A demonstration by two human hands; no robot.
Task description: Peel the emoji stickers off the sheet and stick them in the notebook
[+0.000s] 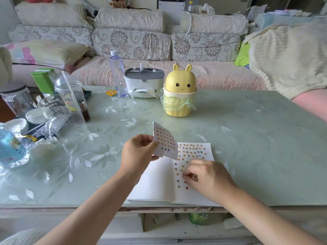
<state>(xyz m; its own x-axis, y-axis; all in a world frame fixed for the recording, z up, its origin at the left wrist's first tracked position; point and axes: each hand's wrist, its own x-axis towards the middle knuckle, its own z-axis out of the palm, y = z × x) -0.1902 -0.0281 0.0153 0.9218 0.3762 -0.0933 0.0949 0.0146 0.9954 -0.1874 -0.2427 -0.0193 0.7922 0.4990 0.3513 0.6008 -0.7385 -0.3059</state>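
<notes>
While the sticker sheet (165,142) is pinched by the left hand (139,152) above the open notebook (155,179), the right hand (208,175) is set with curled fingertips together on its right page, among stuck stickers (191,151). Whether one is pinched cannot be told.

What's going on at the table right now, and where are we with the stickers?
A person works bare-handed at the table. The left hand holds the sticker sheet lifted above the open notebook. The right hand is down on the right page, fingers curled, apparently pinching a small sticker against the paper. Many emoji stickers already cover much of that page; the left page is blank.
</notes>
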